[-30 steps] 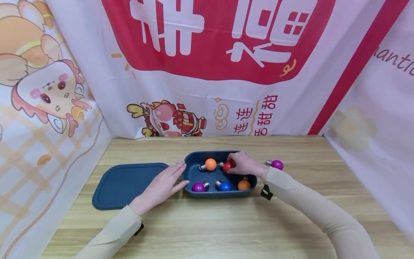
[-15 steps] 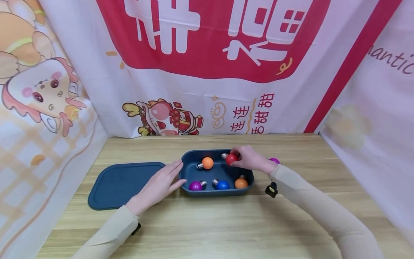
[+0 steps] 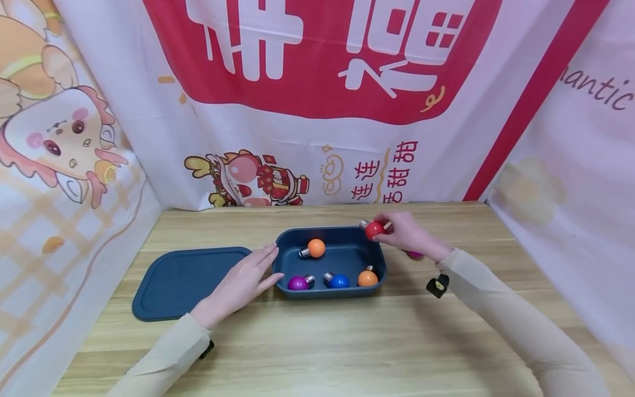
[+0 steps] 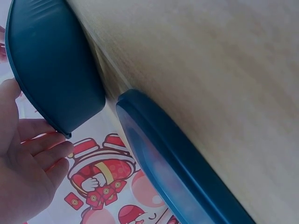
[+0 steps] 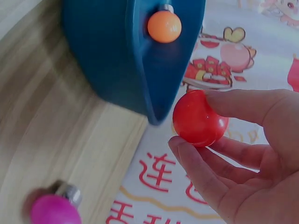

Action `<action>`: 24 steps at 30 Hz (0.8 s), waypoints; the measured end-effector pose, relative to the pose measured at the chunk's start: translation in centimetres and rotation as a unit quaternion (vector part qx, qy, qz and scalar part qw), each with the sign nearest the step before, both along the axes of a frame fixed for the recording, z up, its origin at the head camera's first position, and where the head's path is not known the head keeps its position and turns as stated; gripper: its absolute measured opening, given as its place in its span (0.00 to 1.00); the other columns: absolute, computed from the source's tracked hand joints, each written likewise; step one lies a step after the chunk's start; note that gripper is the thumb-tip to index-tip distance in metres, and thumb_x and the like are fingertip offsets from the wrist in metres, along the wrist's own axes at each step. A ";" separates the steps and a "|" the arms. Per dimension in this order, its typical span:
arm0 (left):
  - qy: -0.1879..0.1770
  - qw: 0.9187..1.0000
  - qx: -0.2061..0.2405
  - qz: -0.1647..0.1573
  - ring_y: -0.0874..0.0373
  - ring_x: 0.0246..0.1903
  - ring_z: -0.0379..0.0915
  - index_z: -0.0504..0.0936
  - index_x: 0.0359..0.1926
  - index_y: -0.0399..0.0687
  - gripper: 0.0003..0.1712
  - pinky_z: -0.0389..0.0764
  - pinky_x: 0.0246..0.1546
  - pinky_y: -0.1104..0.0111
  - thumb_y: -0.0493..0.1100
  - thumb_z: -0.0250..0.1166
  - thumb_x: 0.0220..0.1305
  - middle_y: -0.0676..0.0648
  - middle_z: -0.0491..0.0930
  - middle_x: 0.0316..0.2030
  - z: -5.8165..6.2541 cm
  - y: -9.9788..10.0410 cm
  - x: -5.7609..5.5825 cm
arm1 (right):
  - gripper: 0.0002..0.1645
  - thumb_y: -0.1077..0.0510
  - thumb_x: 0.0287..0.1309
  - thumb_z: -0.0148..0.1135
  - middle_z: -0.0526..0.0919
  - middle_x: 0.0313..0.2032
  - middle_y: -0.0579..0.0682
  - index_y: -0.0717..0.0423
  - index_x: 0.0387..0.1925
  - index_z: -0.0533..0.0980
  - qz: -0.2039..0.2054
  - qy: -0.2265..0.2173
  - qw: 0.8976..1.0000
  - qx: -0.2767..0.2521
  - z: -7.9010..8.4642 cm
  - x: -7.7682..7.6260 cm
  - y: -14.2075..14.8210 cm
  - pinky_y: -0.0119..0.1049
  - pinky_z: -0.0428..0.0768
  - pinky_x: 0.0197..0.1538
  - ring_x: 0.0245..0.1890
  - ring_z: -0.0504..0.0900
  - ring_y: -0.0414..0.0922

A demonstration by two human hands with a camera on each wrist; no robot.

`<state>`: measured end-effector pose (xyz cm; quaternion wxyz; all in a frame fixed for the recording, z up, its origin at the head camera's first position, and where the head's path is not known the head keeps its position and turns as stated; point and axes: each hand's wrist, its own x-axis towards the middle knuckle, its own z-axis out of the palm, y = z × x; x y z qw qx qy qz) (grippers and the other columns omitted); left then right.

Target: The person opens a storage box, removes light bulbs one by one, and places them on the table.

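Observation:
A red light bulb (image 3: 374,230) is pinched between the thumb and fingers of my right hand (image 3: 408,234), above the right rim of a dark blue box (image 3: 329,294). Its metal base points left. Inside the box lie a purple bulb (image 3: 299,283), a blue bulb (image 3: 339,281) and two orange bulbs, one at the back (image 3: 316,248) and one in the front right corner (image 3: 367,278). My left hand (image 3: 242,280) rests against the box's left end with its fingers extended. In the left wrist view its fingertips touch the box rim (image 4: 65,134).
Left of the box, partly behind my left hand, a dark blue lid (image 3: 186,281) lies on the wooden table (image 3: 297,347). Another purple bulb (image 5: 55,210) lies on the table to the right of the box, mostly hidden by my right hand in the head view. Printed cloth walls (image 3: 317,138) enclose the table.
My right hand has lifted the red bulb out of the box, up and to the right over the rim. The left hand stays at the box's left end. The head view has shifted slightly.

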<state>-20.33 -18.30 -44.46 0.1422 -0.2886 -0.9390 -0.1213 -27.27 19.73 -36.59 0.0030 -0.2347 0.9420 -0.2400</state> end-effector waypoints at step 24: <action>-0.001 1.000 -0.004 0.002 0.43 0.66 0.71 0.72 0.67 0.37 0.37 0.77 0.63 0.50 0.57 0.64 0.66 0.37 0.71 0.68 0.0 0.1 0.0 | 0.21 0.61 0.56 0.70 0.83 0.47 0.70 0.69 0.49 0.77 -0.076 -0.032 0.997 -0.009 -0.6 -1.3 7.5 0.53 0.85 0.49 0.45 0.85 0.62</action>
